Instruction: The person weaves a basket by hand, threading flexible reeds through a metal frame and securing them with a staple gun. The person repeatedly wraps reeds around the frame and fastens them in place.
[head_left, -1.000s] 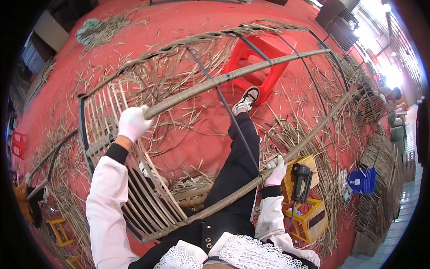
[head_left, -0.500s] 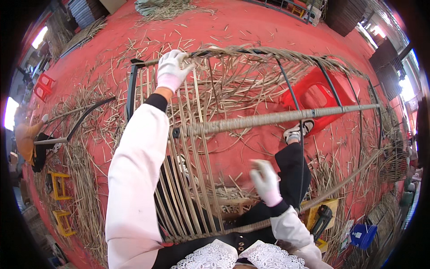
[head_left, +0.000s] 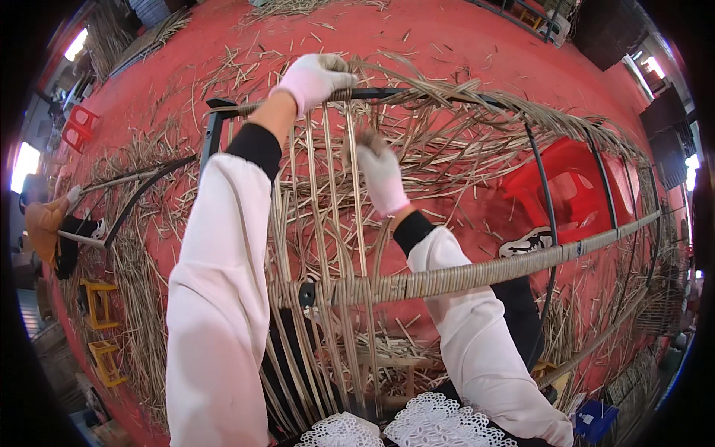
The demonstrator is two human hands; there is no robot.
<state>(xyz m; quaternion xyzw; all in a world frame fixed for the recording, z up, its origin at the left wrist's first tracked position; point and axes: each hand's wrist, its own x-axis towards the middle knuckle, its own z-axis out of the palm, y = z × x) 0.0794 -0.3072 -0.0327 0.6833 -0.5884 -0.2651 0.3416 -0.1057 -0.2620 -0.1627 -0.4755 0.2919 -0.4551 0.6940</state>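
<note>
A dark metal frame (head_left: pixel 209 141) partly wrapped in brown cane-like strands stands before me. My left hand (head_left: pixel 313 80), in a white glove, is closed over the far rail (head_left: pixel 383 94), where upright strands (head_left: pixel 311 167) loop round it. Just below that rail is my right hand (head_left: pixel 381 179), also gloved, with its stained fingertips curled in and slightly blurred. It appears to pinch a loose strand to the right of the upright ones; the fingers partly hide it. A thickly wrapped middle bar (head_left: pixel 454 281) passes over my right forearm. Loose strands bunch along the rail's right part (head_left: pixel 514 108).
A red plastic chair (head_left: pixel 570 186) lies beyond the frame's right side. Cut strands litter the red floor (head_left: pixel 246 30). Small yellow stools (head_left: pixel 99 304) stand at left, near another person (head_left: pixel 45 223) with a similar frame. A blue container (head_left: pixel 596 419) is at lower right.
My right hand has moved up and forward from near my lap to below the far rail, its fingers now curled. My left hand has slid right along the rail. The view has shifted forward.
</note>
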